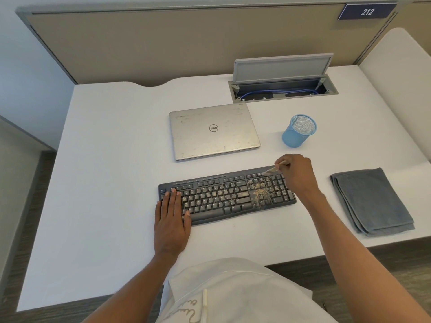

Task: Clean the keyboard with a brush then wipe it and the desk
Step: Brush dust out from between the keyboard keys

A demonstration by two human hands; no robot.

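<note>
From the head camera, looking down over the person's own arms, a white tabletop fills most of the scene. A black full-size computer keyboard lies on it near the front edge, a little skewed so that its right end sits further back than its left. A patch of tan, sandy grit is scattered over the keys between the main block and the number pad.

The left hand lies flat on the left end of the keyboard. Its fingers are straight and close together on the keys, and the heel of the palm hangs over the front edge onto the tabletop; it grips nothing.

The right hand is at the keyboard's far right corner, fingers curled and pinching the pale handle of a small brush. The brush points left, and its light bristles touch the top row of keys above the number pad, just behind the grit.

To the right of the keyboard, well apart from it, a folded grey cloth rests on the tabletop near the front edge. Behind the keyboard sits a closed silver laptop with scuffed marks on its lid. Right of the laptop stands an upright light-blue mesh pen cup. Further back, a grey cable box is sunk into the tabletop with its lid propped open and a blue cable inside. A beige partition runs along the back, carrying a dark blue sign that reads 212.
</note>
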